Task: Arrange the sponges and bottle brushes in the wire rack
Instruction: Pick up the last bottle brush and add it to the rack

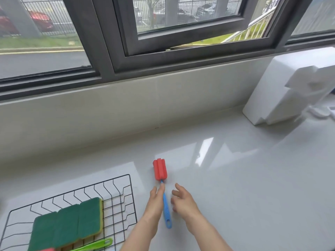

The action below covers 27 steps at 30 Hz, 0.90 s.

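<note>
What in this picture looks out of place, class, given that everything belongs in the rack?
The bottle brush with red sponge head and blue plastic handle lies on the white countertop, outside the black wire rack. The left hand touches its handle. Three green scouring sponges already sit inside.

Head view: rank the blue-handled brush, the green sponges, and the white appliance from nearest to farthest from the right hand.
1. Blue-handled brush: just left of the right hand, lying on the counter.
2. Green sponges: farther left, in the wire rack.
3. White appliance: far right, near the window.
</note>
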Each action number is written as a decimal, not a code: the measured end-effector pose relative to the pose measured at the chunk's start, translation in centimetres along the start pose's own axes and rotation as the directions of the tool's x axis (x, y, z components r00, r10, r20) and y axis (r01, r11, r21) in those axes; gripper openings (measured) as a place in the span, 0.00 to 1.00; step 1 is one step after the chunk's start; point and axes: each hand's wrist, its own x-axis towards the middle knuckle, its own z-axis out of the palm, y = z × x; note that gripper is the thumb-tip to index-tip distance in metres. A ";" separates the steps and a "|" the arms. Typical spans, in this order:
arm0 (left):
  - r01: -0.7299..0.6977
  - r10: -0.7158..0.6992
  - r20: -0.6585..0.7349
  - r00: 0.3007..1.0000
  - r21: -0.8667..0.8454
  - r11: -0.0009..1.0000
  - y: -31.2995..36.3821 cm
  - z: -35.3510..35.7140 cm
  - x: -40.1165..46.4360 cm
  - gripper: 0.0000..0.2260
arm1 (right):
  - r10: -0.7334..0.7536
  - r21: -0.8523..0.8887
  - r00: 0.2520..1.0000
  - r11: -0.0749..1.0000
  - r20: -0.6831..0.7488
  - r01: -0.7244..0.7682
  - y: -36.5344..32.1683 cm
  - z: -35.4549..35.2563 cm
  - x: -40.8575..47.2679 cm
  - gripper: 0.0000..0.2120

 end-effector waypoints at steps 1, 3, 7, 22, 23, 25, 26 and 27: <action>0.006 -0.006 0.008 1.000 -0.024 1.000 0.1 0.1 0.0 0.32 | 0.009 0.015 1.000 1.000 0.012 -0.009 0.0 0.1 0.1 0.27; 0.008 -0.007 0.025 1.000 -0.063 0.998 0.2 0.3 -0.1 0.30 | 0.015 0.050 0.999 0.999 0.039 -0.017 -0.2 0.4 0.2 0.26; -0.018 0.021 0.031 0.999 -0.081 0.997 0.7 0.2 -0.6 0.26 | -0.008 0.084 0.999 0.996 0.044 0.005 -0.8 0.8 0.0 0.25; -0.279 0.271 -0.075 0.960 -0.158 0.947 4.1 -10.0 -6.1 0.13 | -0.324 -0.086 0.939 0.945 -0.116 0.316 -7.1 7.8 -4.1 0.19; -0.289 0.280 -0.079 0.957 -0.143 0.946 4.0 -11.0 -6.5 0.13 | -0.341 -0.116 0.932 0.937 -0.119 0.328 -7.4 8.7 -4.5 0.19; -0.318 0.311 -0.088 0.946 -0.084 0.944 3.8 -13.2 -7.3 0.13 | -0.372 -0.171 0.922 0.920 -0.107 0.352 -7.9 10.5 -5.3 0.20; -0.336 0.330 -0.106 0.938 -0.050 0.941 3.5 -14.3 -7.6 0.14 | -0.391 -0.204 0.916 0.908 -0.093 0.367 -8.0 11.4 -5.7 0.19; -0.355 0.350 -0.133 0.927 -0.014 0.935 3.3 -15.5 -7.9 0.15 | -0.411 -0.241 0.908 0.891 -0.075 0.383 -8.1 12.3 -6.1 0.19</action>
